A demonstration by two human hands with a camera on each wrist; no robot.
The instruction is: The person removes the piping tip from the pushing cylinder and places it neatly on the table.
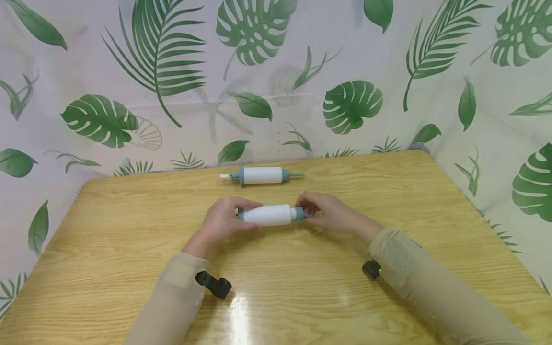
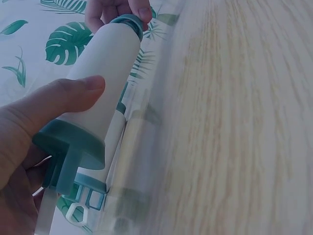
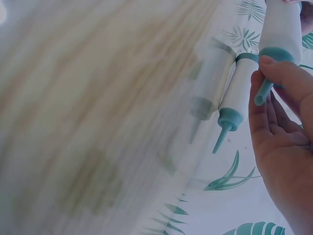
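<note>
The left hand (image 1: pixel 222 218) is gripping the white tube (image 1: pixel 268 215) above the table (image 1: pixel 284 292); the right hand (image 1: pixel 331 214) is pinching its teal nozzle cap (image 1: pixel 299 213). Seemingly light, stiff and smooth, the tube is favouring a hold around mid-body.

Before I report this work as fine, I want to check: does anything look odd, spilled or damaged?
Nothing looks spilled or damaged. One oddity: in the head view, a white band shows between the held tube and its cap; the other tube shows none. The cap may not be fully seated.
</note>
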